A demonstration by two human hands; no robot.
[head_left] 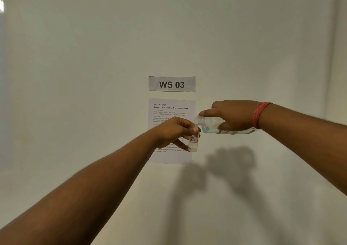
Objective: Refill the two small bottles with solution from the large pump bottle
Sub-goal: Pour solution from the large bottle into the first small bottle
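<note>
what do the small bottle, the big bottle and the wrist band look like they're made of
Small bottle: clear, glossy, glass or hard plastic; the hand shows through. Large bottle: clear plastic by its look, threaded neck, liquid visible inside. Wrist band: red, matte, probably wound thread or elastic.

Clear small bottle [193, 141] with a red-and-blue label, clear large bottle [211, 125] tinted pale blue with a white label, red thread band [260, 115] on the right wrist, white instruction sheet [171, 111] with black print, grey sign [172, 84] lettered black, off-white wall [93, 56]
</note>
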